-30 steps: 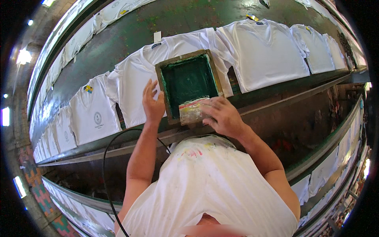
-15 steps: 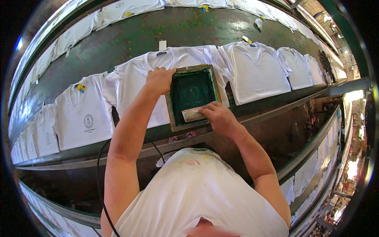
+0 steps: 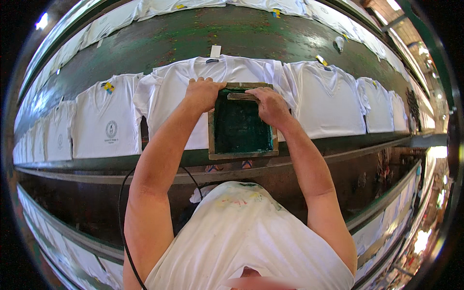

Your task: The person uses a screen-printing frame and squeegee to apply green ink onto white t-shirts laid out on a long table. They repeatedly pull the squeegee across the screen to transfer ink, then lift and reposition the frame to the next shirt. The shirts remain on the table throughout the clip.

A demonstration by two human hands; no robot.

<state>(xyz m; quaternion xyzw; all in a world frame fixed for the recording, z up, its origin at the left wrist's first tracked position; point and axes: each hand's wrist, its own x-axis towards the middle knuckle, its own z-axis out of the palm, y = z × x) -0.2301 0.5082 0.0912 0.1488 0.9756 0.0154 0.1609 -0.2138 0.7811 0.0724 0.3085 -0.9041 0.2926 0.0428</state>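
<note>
A screen-printing frame [image 3: 243, 156] with a wooden rim and dark green mesh lies on the right part of a white V-neck T-shirt [image 3: 169, 92]. My left hand [image 3: 204, 94] is closed over the frame's far left corner. Inside the frame, near its far edge, a squeegee [image 3: 241, 96] with a flat pale handle is gripped by my right hand [image 3: 271, 107]. Whatever lies beneath the mesh is hidden. To the left, another white T-shirt [image 3: 92, 130] bears a round dark emblem [image 3: 111, 129] on its chest.
Plain white T-shirts [image 3: 328, 104] continue rightward along the long green table [image 3: 159, 41]. A white card [image 3: 215, 50] stands out at the middle shirt's collar. Farther back lies a light bulb [image 3: 340, 44]. A black cable [image 3: 121, 212] hangs beside my left arm.
My right hand has carried the squeegee from the frame's near edge to its far edge. My left hand keeps its hold on the corner. The whole view has shifted slightly.
</note>
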